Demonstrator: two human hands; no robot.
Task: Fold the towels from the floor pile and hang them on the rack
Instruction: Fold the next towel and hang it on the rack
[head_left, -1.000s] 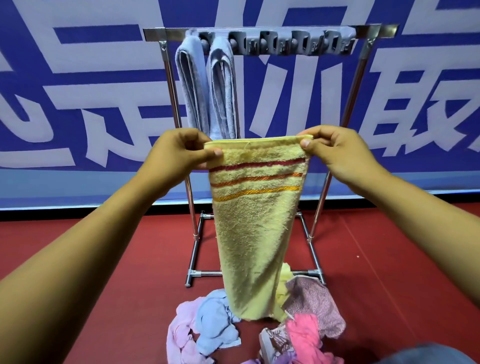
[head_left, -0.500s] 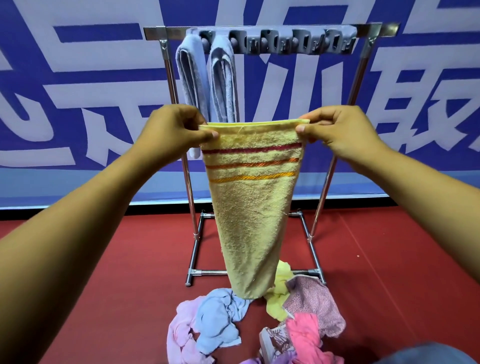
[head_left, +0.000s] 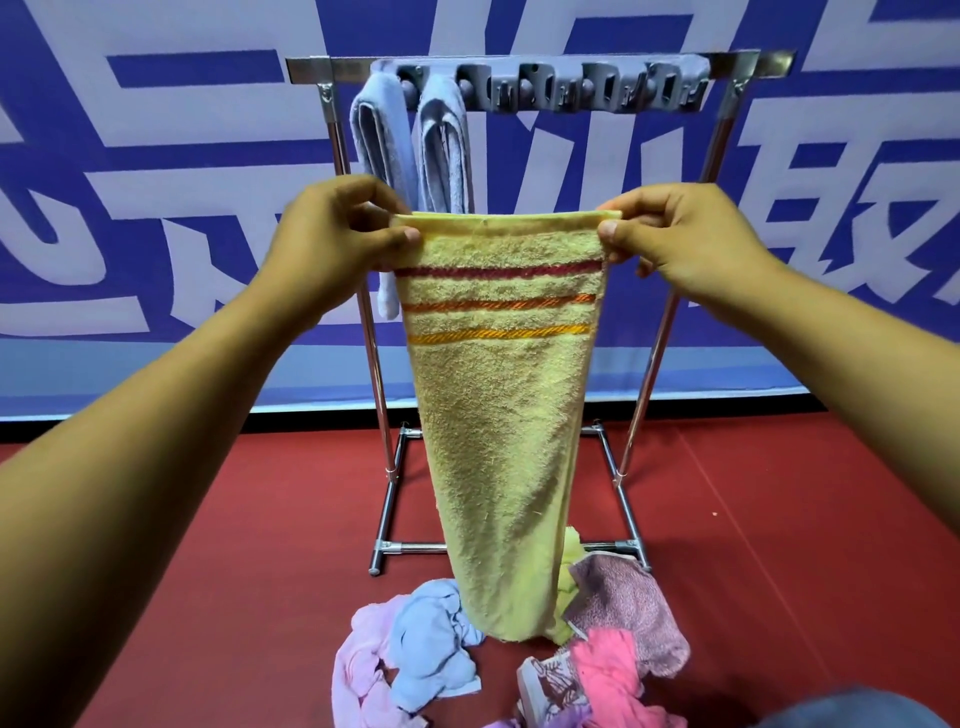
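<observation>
Yellow towel (head_left: 498, 415) hangs lengthwise, its top corners pinched by the left hand (head_left: 332, 234) and right hand (head_left: 675, 234), near the rack (head_left: 519, 60).

Only one view is given, taken from a wide-angle camera worn on the person's head. It is aimed forward and slightly down, so that both forearms are seen entering from the lower corners and the hands, left (head_left: 332, 236) and right (head_left: 685, 234), are met near the middle of the frame, close to the lens. The yellow towel (head_left: 498, 415) held between them is seen front-on at arm's reach. Beyond it the rack (head_left: 519, 60) is faced squarely, with the blue banner wall (head_left: 156, 182) behind it. The red floor (head_left: 234, 519) and the towel pile (head_left: 597, 665) are taken in along the bottom edge. Straight lines are bent slightly outward by the lens.
</observation>
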